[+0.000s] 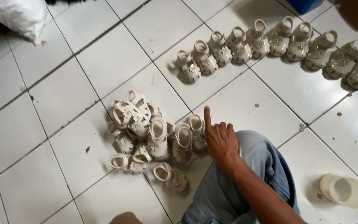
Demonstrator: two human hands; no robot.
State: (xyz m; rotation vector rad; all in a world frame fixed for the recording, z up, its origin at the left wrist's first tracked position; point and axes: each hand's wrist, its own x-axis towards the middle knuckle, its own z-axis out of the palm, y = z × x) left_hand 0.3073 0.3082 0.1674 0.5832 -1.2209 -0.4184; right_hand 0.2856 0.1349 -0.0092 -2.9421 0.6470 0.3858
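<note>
cream sandals (150, 137), white floor tiles (104, 58), blue jeans (262, 166)

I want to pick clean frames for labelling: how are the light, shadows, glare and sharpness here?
Head view: soft, even light on the glossy white tiled floor, faint sheen but no hard glare; the row of small cream plastic sandals casts short dark shadows leftward; the pointing hand is slightly soft; frame edges look a little blurred.

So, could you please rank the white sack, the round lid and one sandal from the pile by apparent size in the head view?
1. White sack, partly cut off.
2. Round lid.
3. Sandal at the pile's near edge.
</note>
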